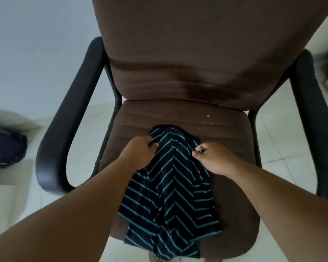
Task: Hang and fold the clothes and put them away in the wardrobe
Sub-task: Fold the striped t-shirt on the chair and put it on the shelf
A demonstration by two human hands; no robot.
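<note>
Both hands — black, teal-striped shirt (170, 190).

Black teal-striped shirt (170, 190), brown chair (197, 53)

Dim, soft even light, blurred left edge, wide-angle bending

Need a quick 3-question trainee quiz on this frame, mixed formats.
1. True or false: the black garment with teal stripes lies on the brown fabric office chair's seat.
2. Which hand grips the garment's edge? A) only the left hand B) only the right hand C) both
3. Fill in: the chair's armrests are ___ in colour.

Key: 1 true; 2 C; 3 black.
</note>
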